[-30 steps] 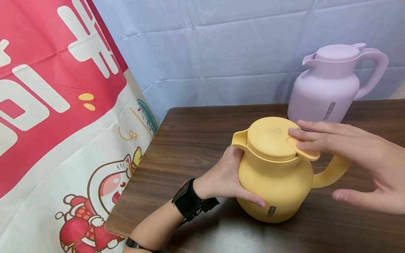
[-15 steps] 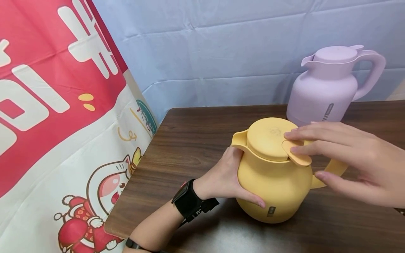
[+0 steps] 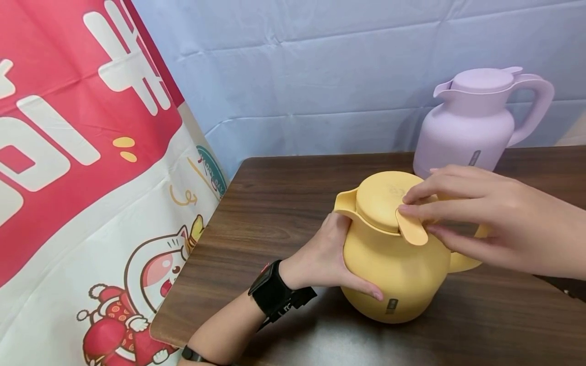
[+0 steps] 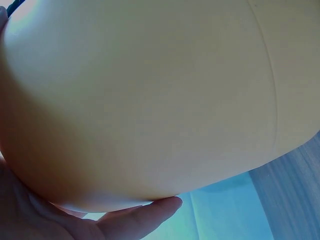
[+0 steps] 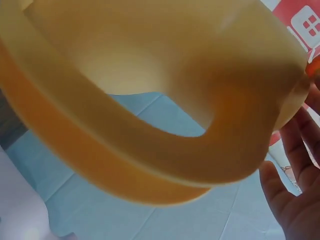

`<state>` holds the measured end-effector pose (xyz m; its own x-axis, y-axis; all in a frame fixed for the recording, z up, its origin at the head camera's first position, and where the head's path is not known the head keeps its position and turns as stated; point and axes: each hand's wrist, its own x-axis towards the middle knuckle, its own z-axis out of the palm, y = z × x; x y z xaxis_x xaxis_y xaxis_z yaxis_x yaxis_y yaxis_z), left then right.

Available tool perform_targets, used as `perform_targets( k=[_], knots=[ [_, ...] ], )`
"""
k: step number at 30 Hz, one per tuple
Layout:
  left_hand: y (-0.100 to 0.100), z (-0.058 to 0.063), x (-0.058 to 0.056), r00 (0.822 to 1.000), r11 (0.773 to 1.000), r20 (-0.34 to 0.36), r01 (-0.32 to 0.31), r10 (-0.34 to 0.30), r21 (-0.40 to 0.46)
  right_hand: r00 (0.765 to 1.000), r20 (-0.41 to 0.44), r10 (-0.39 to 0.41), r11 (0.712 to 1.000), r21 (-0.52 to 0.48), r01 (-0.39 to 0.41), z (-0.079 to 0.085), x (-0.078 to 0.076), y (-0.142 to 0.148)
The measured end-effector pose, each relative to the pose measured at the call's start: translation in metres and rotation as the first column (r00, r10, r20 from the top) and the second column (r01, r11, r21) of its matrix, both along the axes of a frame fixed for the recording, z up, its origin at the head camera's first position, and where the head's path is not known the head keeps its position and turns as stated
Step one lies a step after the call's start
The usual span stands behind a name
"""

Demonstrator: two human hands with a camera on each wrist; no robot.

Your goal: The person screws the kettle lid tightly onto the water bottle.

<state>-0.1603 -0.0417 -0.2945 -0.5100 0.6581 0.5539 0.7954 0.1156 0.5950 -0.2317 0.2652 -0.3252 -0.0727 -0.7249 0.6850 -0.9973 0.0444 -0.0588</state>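
Observation:
A yellow thermos jug (image 3: 398,269) stands upright on the table, its spout to the left and its handle (image 3: 463,262) to the right. My left hand (image 3: 326,258) is wrapped around the jug's left side, thumb across the front. In the left wrist view the smooth jug body (image 4: 165,100) fills most of the picture. My right hand (image 3: 490,218) pinches the tab (image 3: 414,229) of the round yellow lid (image 3: 382,198) between fingers and thumb. The tab points toward the front. The lid sits in the jug's mouth. In the right wrist view the handle (image 5: 165,155) passes close before the camera.
Behind the yellow jug, at the table's far side, a lilac thermos jug (image 3: 467,127) stands with its lid on. A pale blue cloth (image 3: 297,76) hangs behind the brown table (image 3: 274,203). At left hangs a red and white printed banner (image 3: 137,203).
The right hand has moved left and its fingers have closed on the lid's tab. The lid has turned, its tab swinging from the handle side to the front. The left hand stays put.

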Motion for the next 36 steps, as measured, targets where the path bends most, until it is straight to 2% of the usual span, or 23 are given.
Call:
perform_targets(
  k=[2, 3, 4, 6, 10, 14, 22, 26, 33, 36],
  knots=[
    [0.000, 0.000, 0.000, 1.000, 1.000, -0.003, -0.001, 0.001, -0.002, 1.000, 0.001, -0.019, 1.000, 0.022, 0.019, 0.061, 0.043, -0.036],
    [0.000, 0.000, 0.000, 1.000, 1.000, -0.003, -0.002, 0.002, -0.003, 0.999, 0.010, -0.036, 0.999, 0.041, 0.035, 0.081, 0.057, -0.049],
    [0.000, 0.000, 0.000, 1.000, 1.000, -0.004, -0.002, 0.002, -0.005, 0.998, 0.022, -0.058, 0.996, 0.065, 0.057, 0.095, 0.067, -0.057],
    [0.000, -0.001, 0.000, 1.000, 1.000, -0.005, -0.002, 0.002, -0.010, 0.993, 0.067, -0.093, 0.989, 0.121, 0.084, 0.106, 0.073, -0.062],
    [0.000, -0.002, 0.000, 1.000, 1.000, 0.001, -0.003, 0.003, -0.013, 0.964, 0.161, -0.212, 0.954, 0.250, 0.167, 0.111, 0.076, -0.061],
    [-0.001, -0.002, 0.000, 1.000, 1.000, 0.009, -0.007, 0.007, -0.016, 0.942, 0.202, -0.270, 0.923, 0.333, 0.193, 0.114, 0.071, -0.061],
    [-0.001, -0.001, 0.002, 1.000, 1.000, 0.022, -0.010, 0.010, -0.021, 0.947, 0.087, -0.309, 0.886, 0.387, 0.254, 0.122, 0.064, -0.066],
    [-0.001, -0.001, 0.003, 0.999, 0.998, 0.005, -0.045, 0.045, -0.054, 0.946, 0.078, -0.315, 0.875, 0.409, 0.258, 0.126, 0.062, -0.066],
    [0.000, 0.000, 0.002, 1.000, 1.000, 0.012, -0.007, 0.007, -0.013, 0.945, 0.018, -0.325, 0.862, 0.416, 0.289, 0.130, 0.059, -0.066],
    [0.000, 0.000, 0.002, 1.000, 1.000, 0.015, -0.010, 0.010, -0.014, 0.946, -0.007, -0.324, 0.858, 0.420, 0.297, 0.133, 0.058, -0.066]
  ],
)
